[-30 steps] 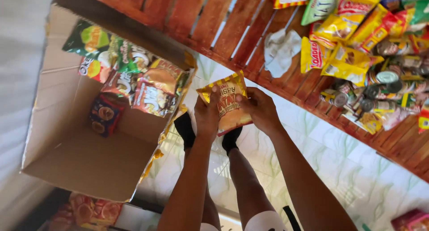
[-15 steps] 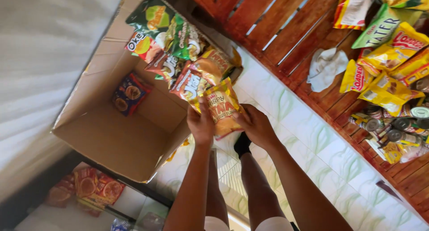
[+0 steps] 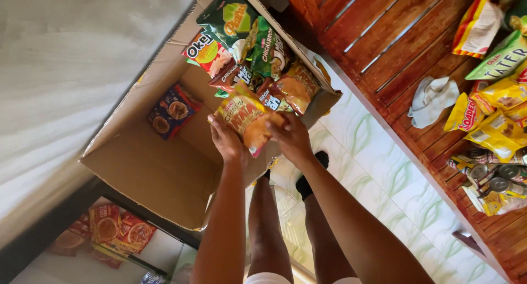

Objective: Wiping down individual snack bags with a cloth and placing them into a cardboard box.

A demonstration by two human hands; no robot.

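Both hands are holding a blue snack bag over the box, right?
Not quite: the snack bag is yellow and orange, not blue. The head view shows both hands, left and right, holding it over the box.

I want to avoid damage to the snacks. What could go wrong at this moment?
Both hands, left hand and right hand, grip the yellow snack bag; a tight squeeze might crush it. The snack bags are piled against one wall of the cardboard box and could slide down.

Pale wall (image 3: 66,70) at left, white green-veined tiled floor (image 3: 384,174), reddish slatted wooden desk (image 3: 384,31) in warm daylight
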